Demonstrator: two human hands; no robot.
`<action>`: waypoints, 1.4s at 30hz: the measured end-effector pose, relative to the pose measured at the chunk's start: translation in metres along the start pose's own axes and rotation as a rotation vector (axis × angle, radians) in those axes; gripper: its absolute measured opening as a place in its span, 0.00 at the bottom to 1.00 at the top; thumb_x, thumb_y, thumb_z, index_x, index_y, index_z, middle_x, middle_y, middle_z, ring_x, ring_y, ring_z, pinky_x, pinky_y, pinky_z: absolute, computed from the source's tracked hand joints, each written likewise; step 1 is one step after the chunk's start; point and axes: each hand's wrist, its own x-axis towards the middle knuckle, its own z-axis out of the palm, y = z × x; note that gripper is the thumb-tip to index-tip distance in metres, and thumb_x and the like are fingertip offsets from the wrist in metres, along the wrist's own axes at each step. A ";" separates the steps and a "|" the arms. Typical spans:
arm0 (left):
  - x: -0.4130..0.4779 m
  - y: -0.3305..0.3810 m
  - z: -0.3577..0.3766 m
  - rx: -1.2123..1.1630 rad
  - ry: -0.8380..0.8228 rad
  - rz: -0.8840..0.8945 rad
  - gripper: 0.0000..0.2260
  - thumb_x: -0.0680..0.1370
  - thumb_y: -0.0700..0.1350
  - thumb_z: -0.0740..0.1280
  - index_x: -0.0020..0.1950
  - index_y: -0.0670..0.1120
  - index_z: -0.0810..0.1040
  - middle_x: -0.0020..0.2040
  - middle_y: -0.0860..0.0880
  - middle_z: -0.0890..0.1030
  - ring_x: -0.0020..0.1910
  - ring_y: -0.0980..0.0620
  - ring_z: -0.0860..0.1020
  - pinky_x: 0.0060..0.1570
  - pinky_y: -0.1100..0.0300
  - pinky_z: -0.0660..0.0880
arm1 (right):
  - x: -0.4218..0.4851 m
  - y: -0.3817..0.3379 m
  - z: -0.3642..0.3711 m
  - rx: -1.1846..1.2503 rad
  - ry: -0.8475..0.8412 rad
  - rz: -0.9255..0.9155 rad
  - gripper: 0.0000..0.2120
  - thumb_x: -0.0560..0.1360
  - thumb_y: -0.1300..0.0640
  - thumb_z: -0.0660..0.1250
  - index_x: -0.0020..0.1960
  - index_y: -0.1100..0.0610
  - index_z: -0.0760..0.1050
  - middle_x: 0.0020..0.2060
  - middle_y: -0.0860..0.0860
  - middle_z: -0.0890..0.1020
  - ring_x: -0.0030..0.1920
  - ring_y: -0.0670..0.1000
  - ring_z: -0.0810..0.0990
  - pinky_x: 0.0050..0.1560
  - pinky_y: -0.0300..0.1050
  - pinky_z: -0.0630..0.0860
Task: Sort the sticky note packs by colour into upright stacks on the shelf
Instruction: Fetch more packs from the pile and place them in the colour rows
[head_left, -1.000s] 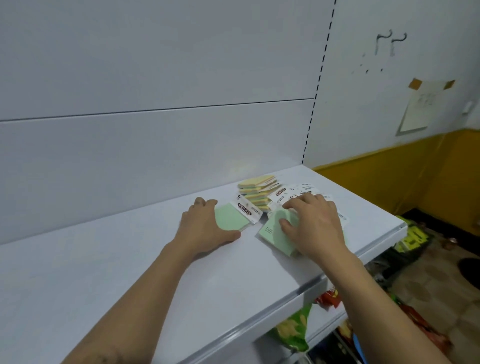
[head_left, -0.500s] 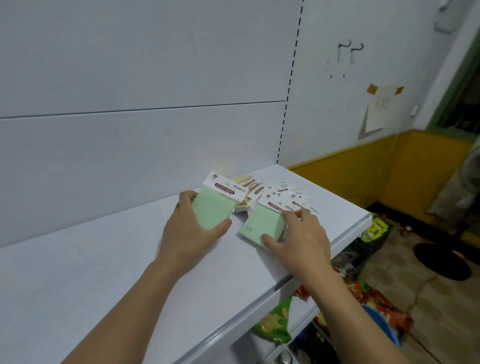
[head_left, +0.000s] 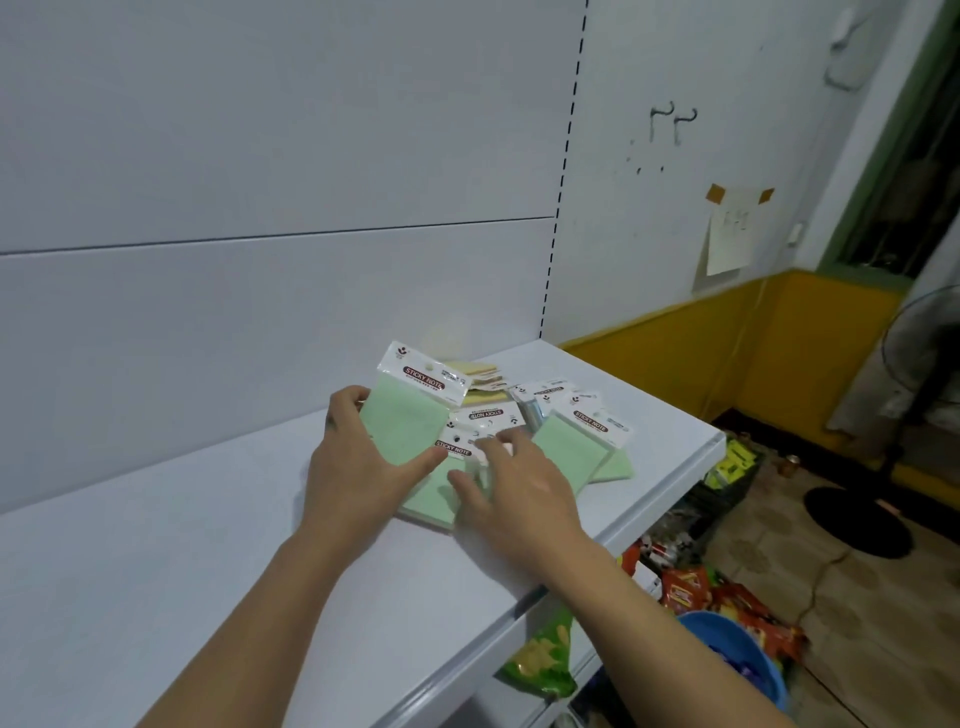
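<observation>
On the white shelf (head_left: 156, 571) my left hand (head_left: 358, 462) grips a green sticky note pack (head_left: 405, 421) and holds it upright, its white header card at the top. My right hand (head_left: 511, 488) pinches a second green pack (head_left: 431, 501) that lies flat beside it, thumb on its face, fingers on its header. More green packs (head_left: 566, 447) lie fanned out to the right of my right hand. Yellow packs (head_left: 480, 376) lie stacked behind, near the back panel, partly hidden by the upright pack.
The shelf's front edge (head_left: 519, 608) runs diagonally under my right forearm; its right end (head_left: 722, 441) is close to the packs. Below are snack bags (head_left: 691, 592) and a blue tub (head_left: 737, 654). A fan (head_left: 919, 358) stands on the floor at right.
The left hand has raised its green pack from flat to upright. The right hand has drawn another green pack toward it, uncovering more green packs on the right.
</observation>
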 end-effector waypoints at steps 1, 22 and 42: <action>0.001 0.000 0.000 -0.006 0.004 -0.007 0.37 0.60 0.56 0.79 0.60 0.54 0.61 0.56 0.54 0.71 0.48 0.52 0.73 0.46 0.57 0.68 | 0.004 0.006 -0.005 -0.030 0.035 -0.013 0.23 0.78 0.40 0.56 0.67 0.51 0.70 0.64 0.51 0.70 0.61 0.55 0.72 0.59 0.48 0.70; -0.001 0.003 0.000 0.034 -0.032 0.023 0.38 0.62 0.58 0.78 0.64 0.54 0.62 0.61 0.55 0.71 0.55 0.51 0.74 0.52 0.52 0.73 | 0.124 0.057 -0.059 -0.181 -0.276 0.377 0.25 0.56 0.40 0.72 0.47 0.53 0.73 0.42 0.49 0.80 0.44 0.53 0.79 0.43 0.45 0.75; 0.013 -0.012 0.001 -0.189 0.005 -0.131 0.29 0.72 0.48 0.73 0.68 0.53 0.63 0.59 0.50 0.74 0.57 0.48 0.76 0.56 0.49 0.73 | 0.135 0.043 -0.047 0.412 -0.146 0.165 0.37 0.66 0.56 0.78 0.70 0.52 0.65 0.53 0.52 0.77 0.53 0.54 0.77 0.51 0.48 0.77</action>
